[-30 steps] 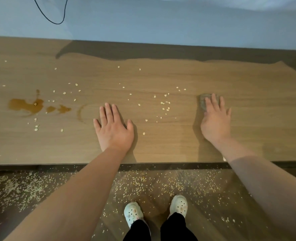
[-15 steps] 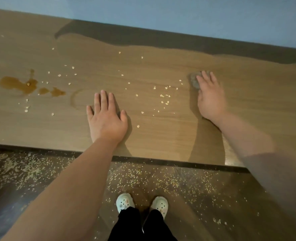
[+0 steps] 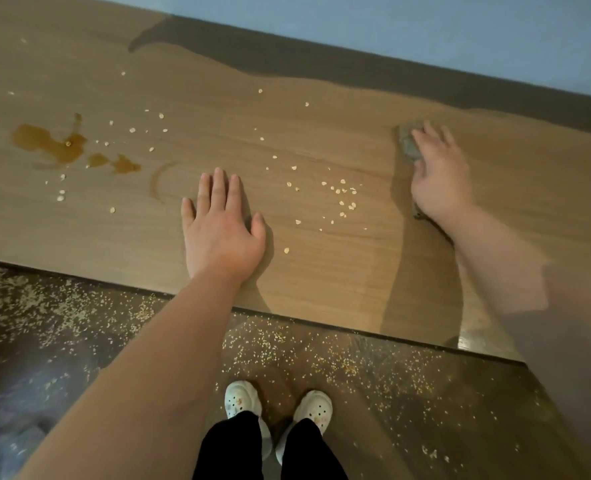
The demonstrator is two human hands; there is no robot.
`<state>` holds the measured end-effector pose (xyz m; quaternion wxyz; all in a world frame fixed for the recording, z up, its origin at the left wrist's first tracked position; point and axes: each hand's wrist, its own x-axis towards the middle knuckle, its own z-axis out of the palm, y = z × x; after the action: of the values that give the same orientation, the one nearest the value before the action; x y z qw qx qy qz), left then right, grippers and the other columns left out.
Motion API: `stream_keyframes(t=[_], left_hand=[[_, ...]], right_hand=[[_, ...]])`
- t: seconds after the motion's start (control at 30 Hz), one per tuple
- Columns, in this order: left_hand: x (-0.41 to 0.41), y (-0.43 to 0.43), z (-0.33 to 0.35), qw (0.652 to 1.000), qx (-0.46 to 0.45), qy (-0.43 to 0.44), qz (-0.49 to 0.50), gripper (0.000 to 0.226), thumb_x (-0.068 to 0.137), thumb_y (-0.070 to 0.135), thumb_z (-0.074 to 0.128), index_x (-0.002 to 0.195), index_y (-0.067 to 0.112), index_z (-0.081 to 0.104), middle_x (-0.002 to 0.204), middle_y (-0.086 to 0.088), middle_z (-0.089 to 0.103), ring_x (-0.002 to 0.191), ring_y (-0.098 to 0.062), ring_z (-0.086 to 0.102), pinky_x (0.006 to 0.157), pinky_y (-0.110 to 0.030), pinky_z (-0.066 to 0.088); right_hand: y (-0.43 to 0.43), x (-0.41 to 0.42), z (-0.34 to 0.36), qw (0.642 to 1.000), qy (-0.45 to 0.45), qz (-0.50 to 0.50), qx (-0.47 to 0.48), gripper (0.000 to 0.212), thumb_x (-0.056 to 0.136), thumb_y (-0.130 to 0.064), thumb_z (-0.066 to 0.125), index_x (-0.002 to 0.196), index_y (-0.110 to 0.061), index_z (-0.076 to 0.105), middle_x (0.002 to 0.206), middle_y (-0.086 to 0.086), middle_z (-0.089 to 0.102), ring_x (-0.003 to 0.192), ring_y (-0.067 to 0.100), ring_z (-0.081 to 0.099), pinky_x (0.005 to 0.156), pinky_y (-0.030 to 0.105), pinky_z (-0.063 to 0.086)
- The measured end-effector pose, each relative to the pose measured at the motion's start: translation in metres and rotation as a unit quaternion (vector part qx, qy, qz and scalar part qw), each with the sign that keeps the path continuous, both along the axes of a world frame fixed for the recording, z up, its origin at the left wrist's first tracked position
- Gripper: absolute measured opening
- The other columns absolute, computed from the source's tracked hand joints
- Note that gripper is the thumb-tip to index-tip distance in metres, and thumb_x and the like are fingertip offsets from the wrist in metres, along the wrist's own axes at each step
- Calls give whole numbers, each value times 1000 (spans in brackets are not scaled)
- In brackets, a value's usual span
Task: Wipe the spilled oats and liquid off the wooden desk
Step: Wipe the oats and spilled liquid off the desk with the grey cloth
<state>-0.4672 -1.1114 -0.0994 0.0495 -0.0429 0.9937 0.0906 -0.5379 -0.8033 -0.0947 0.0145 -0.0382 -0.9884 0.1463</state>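
On the desk (image 3: 322,271), left hand (image 3: 223,233) stays flat; flat right hand (image 3: 439,178) pushed cloth (image 3: 406,143) back.

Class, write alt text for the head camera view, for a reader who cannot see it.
A person's right hand presses a grey cloth flat on a wooden desk, while the left hand rests open beside scattered oats, with a brown liquid puddle farther left. More oats litter the dark floor around white clogs.

Matt wood-grain desk (image 3: 287,271); glossy dark floor (image 3: 44,341); grey cloth (image 3: 408,145)
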Motion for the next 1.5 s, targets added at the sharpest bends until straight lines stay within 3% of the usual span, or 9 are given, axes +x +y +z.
stream_keyframes(t=[0.1,0.33,0.53,0.6,0.83,1.03,1.13,1.4,1.5], left_hand=[[-1,0,-1,1000,-2,0,2,69,97,46,29,157,18,10,165,-2,0,151,-18,-6,122,-46,1],[0,0,0,1000,0,-2,0,69,97,45,31,157,18,10,165,-2,0,151,-18,-6,122,-46,0],[1,1,0,1000,1,-2,2,69,97,46,31,157,18,11,165,-2,0,151,-18,-6,122,-46,0],[0,1,0,1000,0,-3,0,69,97,45,30,157,17,11,165,-3,1,151,-19,-6,122,-46,1],[1,0,0,1000,-5,-13,-4,69,97,46,27,158,17,8,165,-3,-2,151,-19,-7,122,-47,0],[0,1,1,1000,-19,-23,-5,70,97,45,26,157,16,6,165,-5,-3,151,-21,-8,122,-48,0],[-1,1,3,999,-16,-26,-6,70,97,45,26,158,16,6,165,-4,-3,151,-22,-8,122,-48,0],[-1,1,2,1000,-14,-23,-10,70,97,47,24,157,17,4,165,-4,-4,151,-21,-9,122,-47,-1],[0,0,2,1000,-15,-21,-10,70,97,47,24,157,17,5,165,-4,-3,151,-21,-8,122,-47,0]], right_hand=[[-42,-8,-2,991,3,-131,10,63,92,-6,41,153,-13,28,163,5,16,150,28,9,121,45,16],[-37,44,0,986,-4,169,-7,57,97,-5,42,152,-14,31,160,1,23,151,21,11,122,45,12],[-21,-35,2,988,-1,-157,5,66,89,-5,44,152,-14,30,163,5,18,150,28,10,121,50,11],[-35,-44,1,983,-14,-182,15,71,87,-6,47,154,-13,24,164,5,12,151,29,5,121,49,10],[-20,2,-3,983,-1,179,31,55,98,-6,41,151,-13,33,160,4,26,150,25,15,121,51,16],[1,-75,-1,991,2,-131,26,59,92,-9,39,150,-9,32,160,12,23,148,35,14,120,47,16],[-22,-99,2,980,-16,-197,20,62,92,-10,40,152,-13,27,163,9,15,149,34,8,120,47,12],[-16,-49,-3,992,29,126,1,51,98,-7,41,149,-10,39,158,7,30,149,27,18,122,42,17],[0,-66,-5,999,39,8,28,51,96,-8,39,147,-10,40,158,8,32,147,30,21,121,47,18]])
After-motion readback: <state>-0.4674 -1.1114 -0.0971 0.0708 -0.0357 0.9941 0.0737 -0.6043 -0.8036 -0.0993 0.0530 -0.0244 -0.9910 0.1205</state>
